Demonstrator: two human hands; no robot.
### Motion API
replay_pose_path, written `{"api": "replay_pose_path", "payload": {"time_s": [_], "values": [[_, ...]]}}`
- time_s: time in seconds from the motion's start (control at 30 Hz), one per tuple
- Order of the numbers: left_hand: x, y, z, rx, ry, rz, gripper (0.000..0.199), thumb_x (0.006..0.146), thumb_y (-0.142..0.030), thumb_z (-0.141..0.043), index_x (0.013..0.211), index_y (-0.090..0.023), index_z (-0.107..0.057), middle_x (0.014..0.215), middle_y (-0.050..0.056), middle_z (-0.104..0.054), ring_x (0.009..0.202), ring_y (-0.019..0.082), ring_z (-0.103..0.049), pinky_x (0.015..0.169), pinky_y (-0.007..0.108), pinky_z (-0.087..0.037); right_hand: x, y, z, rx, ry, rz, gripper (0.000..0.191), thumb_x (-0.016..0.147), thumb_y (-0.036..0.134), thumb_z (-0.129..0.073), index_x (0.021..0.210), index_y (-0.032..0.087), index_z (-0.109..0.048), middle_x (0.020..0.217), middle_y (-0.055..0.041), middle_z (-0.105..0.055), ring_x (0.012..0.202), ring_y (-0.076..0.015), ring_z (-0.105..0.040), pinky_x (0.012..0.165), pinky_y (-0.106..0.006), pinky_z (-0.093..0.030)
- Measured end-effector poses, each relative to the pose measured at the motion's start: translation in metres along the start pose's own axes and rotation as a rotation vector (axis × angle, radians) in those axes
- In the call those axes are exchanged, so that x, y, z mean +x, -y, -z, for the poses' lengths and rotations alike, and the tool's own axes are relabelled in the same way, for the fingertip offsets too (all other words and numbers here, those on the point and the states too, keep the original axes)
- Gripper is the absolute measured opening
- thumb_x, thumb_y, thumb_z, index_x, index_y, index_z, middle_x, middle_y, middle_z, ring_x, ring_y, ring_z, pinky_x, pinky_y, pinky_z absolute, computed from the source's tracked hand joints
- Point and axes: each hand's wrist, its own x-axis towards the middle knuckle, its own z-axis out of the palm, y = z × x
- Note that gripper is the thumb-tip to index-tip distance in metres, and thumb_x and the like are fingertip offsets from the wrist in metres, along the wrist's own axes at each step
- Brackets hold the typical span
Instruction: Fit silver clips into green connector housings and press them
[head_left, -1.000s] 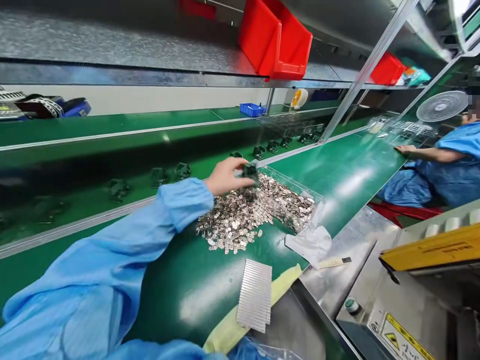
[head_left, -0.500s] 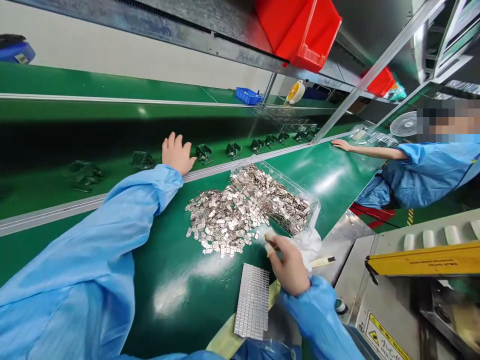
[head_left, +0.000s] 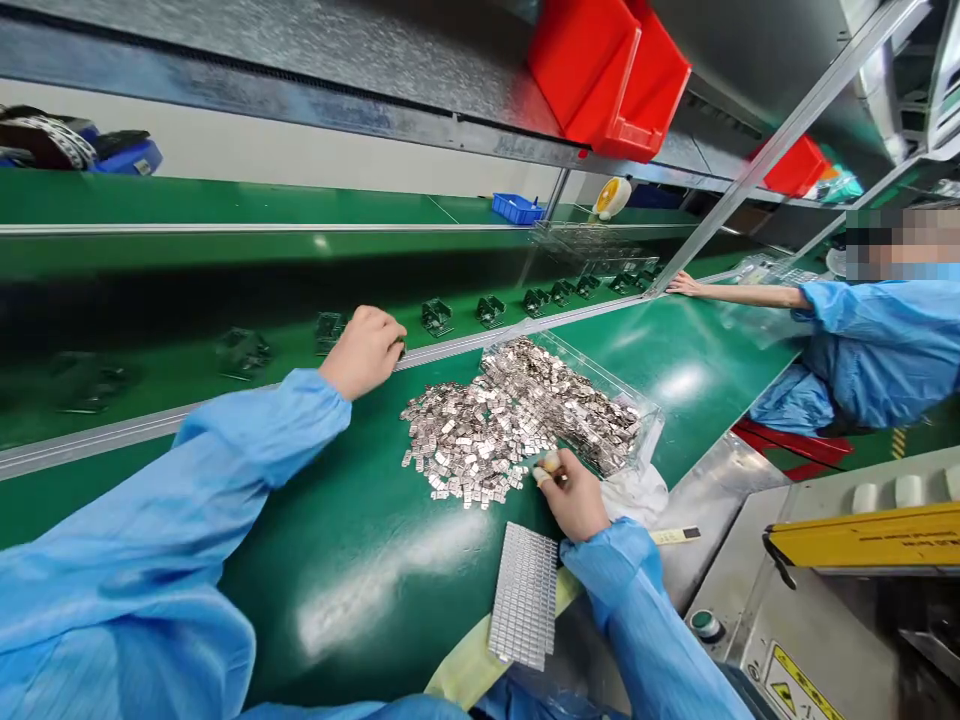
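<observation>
Metal pieces (head_left: 469, 440) heaped on table (head_left: 360, 560); right hand (head_left: 577, 500) beside, left hand (head_left: 364, 352) farther; both curled, can't tell either grip's closure or hold

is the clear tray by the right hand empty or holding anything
The clear tray is not empty: small metal pieces lie along its length, with a loose pile beside it.

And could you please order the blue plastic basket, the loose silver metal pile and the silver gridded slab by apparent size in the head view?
1. Loose silver metal pile
2. Silver gridded slab
3. Blue plastic basket, also farthest away
</observation>
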Motion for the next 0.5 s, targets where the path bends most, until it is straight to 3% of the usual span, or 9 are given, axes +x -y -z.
{"api": "replay_pose_path", "payload": {"time_s": [0.13,0.2,0.27,0.37,0.5], "values": [[-0.083,-0.035,0.018,-0.141,-0.014,-0.052,0.026,0.09,-0.029,-0.048,0.095,-0.015,-0.069,0.096,0.013,-0.07,0.096,0.027,-0.058,0.09,0.044,-0.049,-0.016,0.008,0.007,0.18,0.076,0.035,0.014,0.076,0.036,-0.051,0.077,0.023,-0.046,0.074,-0.0017,-0.062,0.067,-0.0176,-0.059,0.06,-0.028,-0.047],[-0.118,-0.049,0.02,-0.214,0.018,0.004,0.023,0.091,-0.029,-0.049,0.094,-0.017,-0.068,0.092,0.011,-0.07,0.092,0.026,-0.06,0.085,0.041,-0.051,-0.03,0.019,0.011,0.204,0.109,0.068,0.015,0.077,0.036,-0.054,0.073,0.024,-0.047,0.067,0.0004,-0.058,0.063,-0.0166,-0.057,0.058,-0.027,-0.046],[-0.145,-0.056,0.023,-0.289,0.008,0.082,0.024,0.092,-0.032,-0.051,0.104,-0.018,-0.065,0.102,0.011,-0.07,0.1,0.026,-0.061,0.09,0.041,-0.051,-0.045,0.032,0.016,0.176,0.112,0.119,0.015,0.081,0.035,-0.056,0.072,0.023,-0.052,0.064,0.0006,-0.056,0.062,-0.017,-0.055,0.059,-0.028,-0.045],[-0.175,-0.051,0.03,-0.447,-0.004,0.197,0.05,0.089,-0.043,-0.058,0.133,-0.023,-0.048,0.137,0.012,-0.055,0.126,0.028,-0.052,0.102,0.043,-0.047,-0.07,0.048,0.026,0.142,0.081,0.214,0.016,0.086,0.032,-0.052,0.081,0.022,-0.064,0.075,-0.0036,-0.063,0.073,-0.0203,-0.06,0.066,-0.031,-0.048],[-0.201,-0.027,0.03,-0.542,0.197,0.21,0.103,0.073,-0.053,-0.075,0.152,-0.025,-0.015,0.158,0.017,-0.028,0.143,0.035,-0.033,0.114,0.05,-0.035,-0.102,0.055,0.031,0.258,0.097,0.216,0.018,0.088,0.03,-0.054,0.089,0.024,-0.071,0.084,-0.0058,-0.068,0.079,-0.022,-0.064,0.066,-0.03,-0.051]]}}
